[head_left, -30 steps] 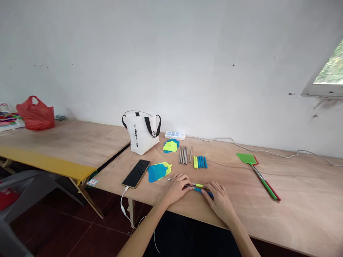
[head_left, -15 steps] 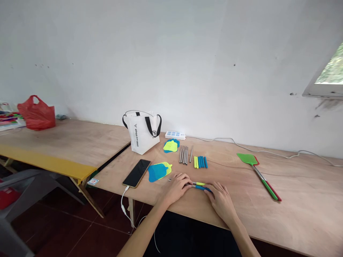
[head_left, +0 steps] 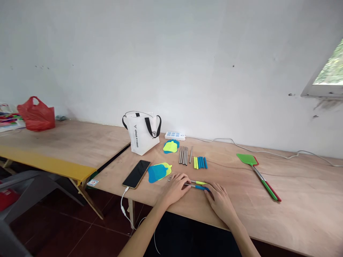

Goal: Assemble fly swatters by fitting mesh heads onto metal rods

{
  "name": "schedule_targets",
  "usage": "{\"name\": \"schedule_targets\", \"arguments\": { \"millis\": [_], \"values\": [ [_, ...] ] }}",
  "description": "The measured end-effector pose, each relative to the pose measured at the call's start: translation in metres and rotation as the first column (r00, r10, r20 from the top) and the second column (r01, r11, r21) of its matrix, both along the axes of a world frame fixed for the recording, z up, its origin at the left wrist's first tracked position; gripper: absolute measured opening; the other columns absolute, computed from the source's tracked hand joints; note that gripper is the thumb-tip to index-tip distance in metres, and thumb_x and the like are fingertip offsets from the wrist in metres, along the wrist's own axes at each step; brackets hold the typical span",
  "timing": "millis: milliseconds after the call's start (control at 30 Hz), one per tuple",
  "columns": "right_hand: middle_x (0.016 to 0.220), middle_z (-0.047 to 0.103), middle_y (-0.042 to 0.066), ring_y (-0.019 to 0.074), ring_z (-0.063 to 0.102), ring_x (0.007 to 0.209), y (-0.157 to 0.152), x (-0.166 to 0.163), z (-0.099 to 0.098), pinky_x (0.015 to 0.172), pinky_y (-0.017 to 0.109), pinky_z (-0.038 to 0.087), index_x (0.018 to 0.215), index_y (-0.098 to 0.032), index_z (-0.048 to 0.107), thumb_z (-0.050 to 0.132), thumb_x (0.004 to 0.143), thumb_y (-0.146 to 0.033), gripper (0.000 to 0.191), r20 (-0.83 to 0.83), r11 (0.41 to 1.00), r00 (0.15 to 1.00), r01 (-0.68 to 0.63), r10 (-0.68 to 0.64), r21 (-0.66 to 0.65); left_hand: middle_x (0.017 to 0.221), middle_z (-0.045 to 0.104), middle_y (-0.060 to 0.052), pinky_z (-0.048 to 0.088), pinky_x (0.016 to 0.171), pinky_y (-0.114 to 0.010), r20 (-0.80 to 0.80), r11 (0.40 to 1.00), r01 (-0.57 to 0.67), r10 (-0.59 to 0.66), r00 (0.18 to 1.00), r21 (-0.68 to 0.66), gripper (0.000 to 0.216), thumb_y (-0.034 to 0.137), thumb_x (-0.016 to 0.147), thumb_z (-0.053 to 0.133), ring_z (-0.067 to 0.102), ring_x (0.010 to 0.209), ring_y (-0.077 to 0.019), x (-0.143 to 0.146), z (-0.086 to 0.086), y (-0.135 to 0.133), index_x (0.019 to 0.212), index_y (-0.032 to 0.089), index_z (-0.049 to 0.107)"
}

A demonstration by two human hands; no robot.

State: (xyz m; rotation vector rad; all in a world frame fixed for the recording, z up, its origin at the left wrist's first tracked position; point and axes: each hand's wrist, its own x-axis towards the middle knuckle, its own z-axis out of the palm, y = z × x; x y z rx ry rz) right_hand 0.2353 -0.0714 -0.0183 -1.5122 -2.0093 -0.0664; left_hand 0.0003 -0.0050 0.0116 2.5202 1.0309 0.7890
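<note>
Two thin metal rods with coloured grips lie side by side on the wooden table, one with a yellow grip [head_left: 200, 182] and one with a blue grip [head_left: 201, 187]. My left hand [head_left: 179, 187] is closed over their metal part, and the tips poke out at its left. My right hand [head_left: 218, 198] curls over the outer ends of both grips, its thumb by the blue one. Left of my left hand lie a blue swatter head [head_left: 158, 172] and a yellow swatter head [head_left: 168, 167], overlapping. Behind are several metal tubes [head_left: 183, 155] and several loose yellow and blue grips [head_left: 200, 162].
A phone [head_left: 136, 174] with a white cable lies left, near the front edge. Behind stand a white bag [head_left: 142, 134] and a power strip [head_left: 175, 135], near more swatter heads [head_left: 170, 146]. Green and red fly swatters [head_left: 264, 182] lie right. A red bag [head_left: 36, 114] sits on another table.
Both hands stay in nearly the same place over the two rods. The right hand has shifted very slightly; a little more of the rods shows between the hands.
</note>
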Motion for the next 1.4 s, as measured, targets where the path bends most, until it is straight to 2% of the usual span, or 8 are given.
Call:
{"name": "schedule_targets", "arguments": {
  "millis": [267,500,700,833,1133,1267,1400],
  "values": [
    [0.135,0.064,0.002,0.0222,0.060,0.122,0.001,0.010,0.001,0.106,0.045,0.045,0.134,-0.036,0.059,0.043,0.104,-0.035,0.034,-0.020,0.993,0.999,-0.047,0.045,-0.108,0.114,0.064,0.000,0.044,0.094,-0.035,-0.020,1.000,-0.007,0.007,1.000,0.006,0.007,0.028,0.100,0.058,0.059,0.108,-0.0208,-0.001,0.000,-0.001,0.104,0.026,0.063],
    [0.129,0.067,0.002,0.0222,0.063,0.117,0.000,0.007,-0.001,0.102,0.043,0.048,0.130,-0.035,0.059,0.042,0.104,-0.032,0.032,0.038,0.999,0.999,-0.023,0.024,-0.042,0.112,0.064,0.000,0.043,0.094,-0.035,-0.016,1.000,0.003,-0.003,1.000,0.015,0.004,0.025,0.099,0.058,0.059,0.108,-0.0207,-0.001,0.001,-0.001,0.101,0.025,0.061],
    [0.114,0.071,0.004,0.0218,0.067,0.105,0.001,0.006,-0.003,0.096,0.041,0.049,0.114,-0.028,0.059,0.043,0.103,-0.032,0.019,0.033,1.000,0.999,-0.008,0.008,-0.007,0.108,0.064,-0.001,0.044,0.091,-0.035,-0.040,0.999,-0.030,0.031,0.999,0.021,0.007,0.020,0.096,0.056,0.059,0.104,-0.0212,0.001,0.002,-0.001,0.101,0.024,0.057],
    [0.114,0.070,0.004,0.0222,0.066,0.107,0.001,0.006,-0.004,0.096,0.041,0.049,0.115,-0.028,0.058,0.043,0.104,-0.032,0.020,0.038,1.000,0.999,-0.012,0.012,0.000,0.109,0.064,-0.001,0.043,0.093,-0.036,-0.042,0.998,-0.048,0.049,0.998,0.029,0.014,0.013,0.093,0.052,0.058,0.104,-0.0215,0.001,0.000,-0.001,0.103,0.023,0.056],
    [0.117,0.069,0.004,0.0223,0.065,0.109,0.002,0.006,-0.005,0.097,0.041,0.048,0.117,-0.029,0.057,0.039,0.105,-0.034,0.023,0.047,1.000,0.999,-0.022,0.022,-0.008,0.109,0.064,0.000,0.042,0.095,-0.036,-0.015,0.999,-0.031,0.031,0.999,0.022,0.015,0.012,0.094,0.052,0.058,0.105,-0.0210,0.001,0.000,0.000,0.103,0.024,0.055],
    [0.113,0.070,0.007,0.0243,0.066,0.107,0.004,0.008,-0.014,0.096,0.042,0.049,0.115,-0.026,0.056,0.040,0.104,-0.041,0.024,0.048,0.997,0.997,0.066,-0.068,0.044,0.110,0.065,0.000,0.043,0.095,-0.037,-0.028,0.999,-0.029,0.030,0.999,0.018,0.015,0.013,0.094,0.052,0.058,0.106,-0.0215,0.001,0.001,-0.001,0.103,0.024,0.055],
    [0.120,0.069,0.012,0.0296,0.064,0.114,0.007,0.009,-0.024,0.099,0.047,0.048,0.125,-0.022,0.052,0.038,0.103,-0.049,0.038,0.048,0.979,0.983,0.168,-0.174,0.119,0.112,0.065,0.000,0.044,0.096,-0.038,-0.028,0.999,-0.044,0.044,0.999,0.012,0.016,0.015,0.095,0.053,0.058,0.108,-0.0220,0.001,0.001,-0.002,0.106,0.025,0.055]
  ]
}}
